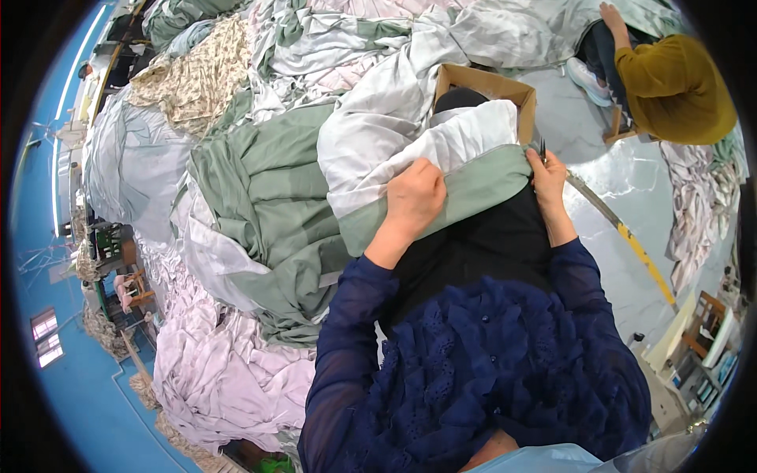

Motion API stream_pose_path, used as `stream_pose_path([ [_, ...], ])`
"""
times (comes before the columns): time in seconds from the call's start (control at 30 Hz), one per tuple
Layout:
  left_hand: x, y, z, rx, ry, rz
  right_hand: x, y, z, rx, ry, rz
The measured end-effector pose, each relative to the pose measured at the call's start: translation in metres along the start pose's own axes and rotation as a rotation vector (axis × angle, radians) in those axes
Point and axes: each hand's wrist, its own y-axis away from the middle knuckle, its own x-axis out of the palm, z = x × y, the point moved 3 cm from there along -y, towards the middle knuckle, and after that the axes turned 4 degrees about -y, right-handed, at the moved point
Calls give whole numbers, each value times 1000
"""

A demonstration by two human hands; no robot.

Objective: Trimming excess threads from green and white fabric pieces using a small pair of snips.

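Note:
Across my lap lies a large white cloth (378, 130) with a sage-green border (485, 183). My left hand (415, 197) is closed on the cloth, gripping it where the green border meets the white part. At the right end of the border, my right hand (550, 183) pinches the corner between thumb and fingers. Dark pointed blades, which look like thread snips (542, 148), stick up from that same hand; their handles are hidden in the palm. Between my hands the border is stretched fairly straight, and the white part bunches up beyond it.
An open cardboard box (524, 94) stands just beyond my knees. Heaped green cloth (268, 189) and pink cloth (229, 370) lie to my left. A person in a mustard top (678, 87) sits at the far right, handling cloth. Yellow tape (643, 256) marks the shiny grey floor.

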Motion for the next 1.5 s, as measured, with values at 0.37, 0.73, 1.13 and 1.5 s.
stream_pose_path([
  [0.37,-18,-43,-9,-522,1108,171,5,-1,-10,-6,-34,40],
  [0.73,-13,-44,14,-288,498,322,4,-1,-13,-2,-20,26],
  [1.13,-115,-118,61,-296,305,-89,5,-4,-16,106,-126,56],
  [1.5,-51,-299,-14,98,595,93,10,-2,-15,170,-50,65],
])
